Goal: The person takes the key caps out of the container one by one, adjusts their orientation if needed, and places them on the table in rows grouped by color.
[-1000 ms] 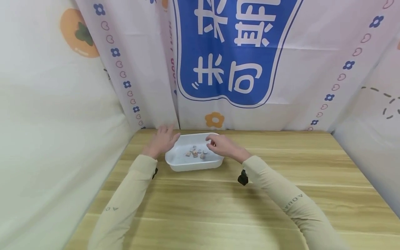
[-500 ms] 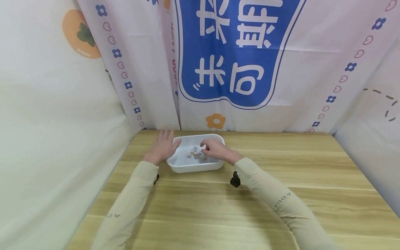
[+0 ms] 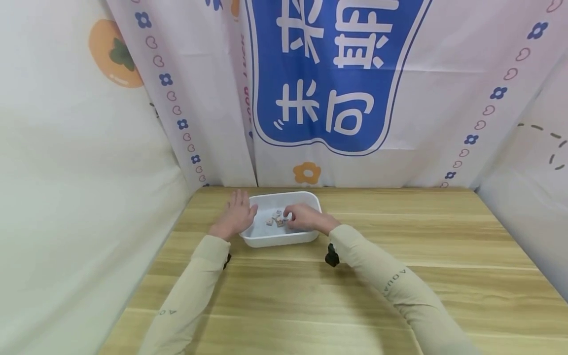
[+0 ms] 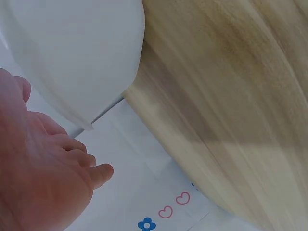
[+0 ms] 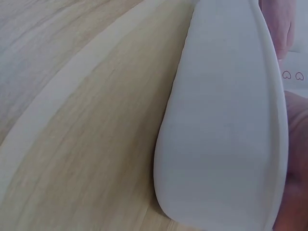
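Note:
A white tray [image 3: 275,241] with raised walls stands on the wooden table, near its back edge. Several small pale pieces [image 3: 279,223], some with orange marks, lie together inside it. My left hand [image 3: 236,214] is at the tray's left end, fingers extended and thumb by the rim; in the left wrist view the hand [image 4: 43,173] shows beside the tray wall [image 4: 86,48]. Over the right half reaches my right hand [image 3: 306,217], bent fingers down at the pieces; I cannot tell whether it pinches one. The tray wall [image 5: 216,134] hides most of it in the right wrist view.
The wooden table [image 3: 284,296] extends in front of the tray and to its right. A printed cloth [image 3: 381,167] hangs right behind the table's back edge, and a white cloth side [image 3: 80,222] runs along the left. A black wrist device [image 3: 332,255] hangs below the right cuff.
My right hand has moved left and down into the tray, its fingertips now at the pieces. My left hand has shifted slightly toward me and stays at the tray's left end.

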`<state>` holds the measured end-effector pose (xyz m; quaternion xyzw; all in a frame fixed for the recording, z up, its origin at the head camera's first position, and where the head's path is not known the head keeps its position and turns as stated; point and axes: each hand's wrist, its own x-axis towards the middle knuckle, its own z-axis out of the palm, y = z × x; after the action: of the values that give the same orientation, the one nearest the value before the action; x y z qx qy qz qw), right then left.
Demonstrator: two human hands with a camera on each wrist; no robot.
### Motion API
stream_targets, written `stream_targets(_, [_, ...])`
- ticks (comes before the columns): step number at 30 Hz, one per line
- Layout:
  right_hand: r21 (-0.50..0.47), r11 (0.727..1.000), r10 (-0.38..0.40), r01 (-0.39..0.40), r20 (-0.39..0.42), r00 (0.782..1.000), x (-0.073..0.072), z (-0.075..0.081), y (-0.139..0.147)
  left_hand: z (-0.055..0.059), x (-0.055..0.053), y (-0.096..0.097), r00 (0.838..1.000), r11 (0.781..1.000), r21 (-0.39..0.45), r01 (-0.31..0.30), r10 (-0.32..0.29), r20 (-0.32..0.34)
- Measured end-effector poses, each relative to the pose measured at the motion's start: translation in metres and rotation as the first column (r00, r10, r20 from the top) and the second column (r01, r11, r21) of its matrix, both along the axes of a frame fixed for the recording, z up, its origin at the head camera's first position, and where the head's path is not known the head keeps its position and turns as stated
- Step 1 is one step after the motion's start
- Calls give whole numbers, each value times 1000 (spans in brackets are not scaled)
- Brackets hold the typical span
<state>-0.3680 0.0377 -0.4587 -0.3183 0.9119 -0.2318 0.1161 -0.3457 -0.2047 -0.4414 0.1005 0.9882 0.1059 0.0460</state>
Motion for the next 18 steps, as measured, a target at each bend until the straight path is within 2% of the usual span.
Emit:
stream_targets(5, [11, 1000, 22, -22, 26, 999, -2, -2, -2, -5, 0, 0, 1000, 1000, -10, -7, 7, 21])
stream_targets(9, [35, 999, 26, -26, 5, 1000, -4, -4, -3, -7, 0, 1, 1000, 1000, -22, -5, 6, 23])
stream_targets(18, [64, 998, 19, -18, -19, 1000, -7, -6, -7, -12, 2, 1, 1000, 999, -40, -18, 18, -11])
